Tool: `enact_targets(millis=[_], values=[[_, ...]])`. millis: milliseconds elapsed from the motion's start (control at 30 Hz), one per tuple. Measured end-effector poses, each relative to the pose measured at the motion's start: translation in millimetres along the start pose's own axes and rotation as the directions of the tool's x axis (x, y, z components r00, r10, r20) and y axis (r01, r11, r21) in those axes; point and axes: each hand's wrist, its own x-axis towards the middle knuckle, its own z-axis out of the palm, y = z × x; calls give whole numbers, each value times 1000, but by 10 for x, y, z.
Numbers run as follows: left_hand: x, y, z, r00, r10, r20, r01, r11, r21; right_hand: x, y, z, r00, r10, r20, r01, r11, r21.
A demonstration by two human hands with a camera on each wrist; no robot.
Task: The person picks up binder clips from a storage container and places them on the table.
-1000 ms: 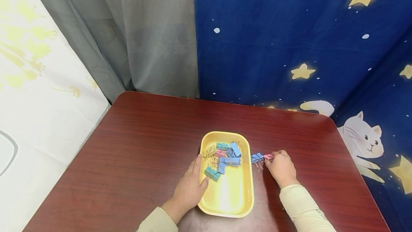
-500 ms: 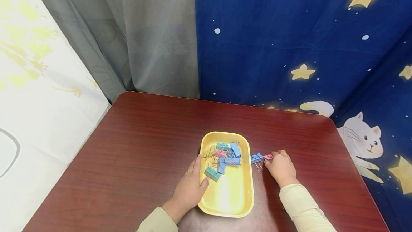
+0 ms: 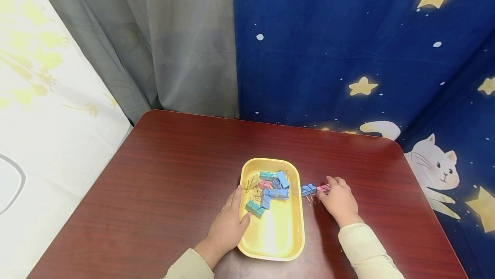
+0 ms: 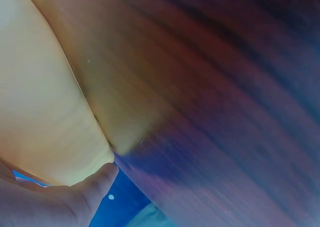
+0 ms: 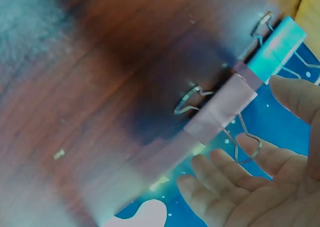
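Observation:
A yellow tray holds several binder clips in blue, teal, pink and olive. My left hand holds its left side, thumb over the rim and fingers along the outer wall. On the table just right of the tray, a blue binder clip lies end to end with a pink binder clip. My right hand is at the pink clip. The right wrist view shows the fingers spread loosely beside that clip, with the thumb near where the two clips meet.
The dark red table extends around the tray to its far edge. Behind it hang a grey curtain and a blue star-patterned curtain. A white patterned cloth hangs at the left.
My right hand has shifted slightly right and its fingers have loosened, so more of the pink clip shows. The left hand and the tray stay in place.

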Motion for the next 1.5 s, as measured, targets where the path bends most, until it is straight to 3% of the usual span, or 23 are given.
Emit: enact_targets(millis=[567,900,1500], values=[[5,-15,12,1000,1,-13,-1,1000,-3,-47,-198,-211,988,-82,-131,93,992,80],[3,-9,10,1000,7,-15,-7,1000,6,-84,-303,-224,946,-224,-233,250,965,84],[7,-17,21,1000,0,-17,0,1000,3,-163,-522,-134,923,-339,-182,348,937,21]])
